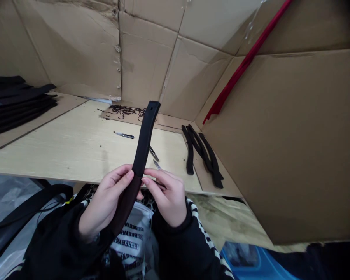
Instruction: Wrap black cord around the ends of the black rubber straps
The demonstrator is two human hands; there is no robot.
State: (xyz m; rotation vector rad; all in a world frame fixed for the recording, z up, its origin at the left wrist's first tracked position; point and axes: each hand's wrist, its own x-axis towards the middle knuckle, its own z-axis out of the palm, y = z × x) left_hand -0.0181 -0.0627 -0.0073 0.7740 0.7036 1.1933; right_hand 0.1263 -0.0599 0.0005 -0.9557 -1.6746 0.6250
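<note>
My left hand [106,200] grips the lower part of a long black strap [144,144], which stands up tilted with a punched hole near its top end. My right hand [166,194] presses its fingertips against the strap's edge from the other side. Just beyond the strap, a small pair of metal snips [154,154] lies partly hidden on the pale wooden board [76,155]. A slim craft knife [124,135] rests further back. To the right lie several black straps [204,155] in a loose pile, and a tangle of thin dark cord [128,112] sits at the back.
Several flat black strips [17,105] are stacked at the board's left end. Brown cardboard sheets [282,132] line the back and right, with a red strip [245,66] along them. A printed plastic bag [131,241] sits on my lap, and a blue container [251,258] is low at right.
</note>
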